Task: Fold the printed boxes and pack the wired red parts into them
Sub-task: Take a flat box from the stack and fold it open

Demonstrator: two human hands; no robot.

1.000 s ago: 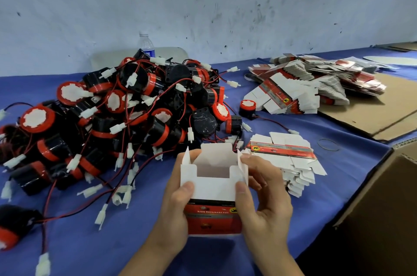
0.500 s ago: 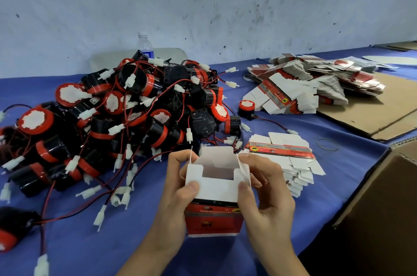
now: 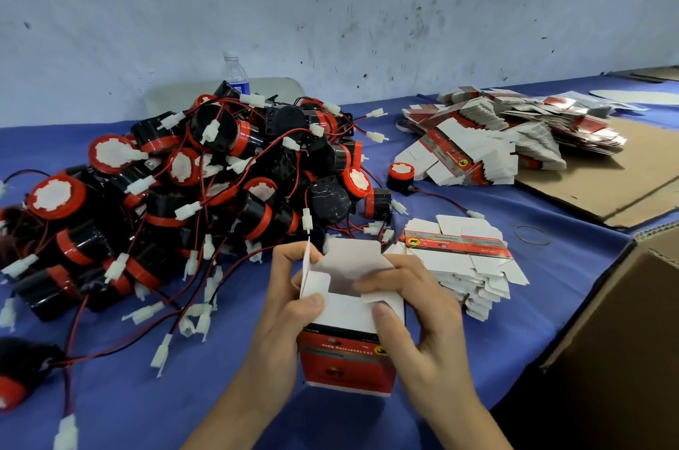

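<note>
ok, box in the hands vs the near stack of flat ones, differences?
The held box is opened out, top flaps unclosed; the near stack lies folded flat. The left hand and right hand grip the box; the stack rests on the blue cloth. Both show red print and white card.

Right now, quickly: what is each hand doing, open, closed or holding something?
Left hand: holding the printed box by its left side.
Right hand: holding the same box by its right side.

Scuffed pale wall behind a blue-covered table, perhaps a grey chair back between.
</note>
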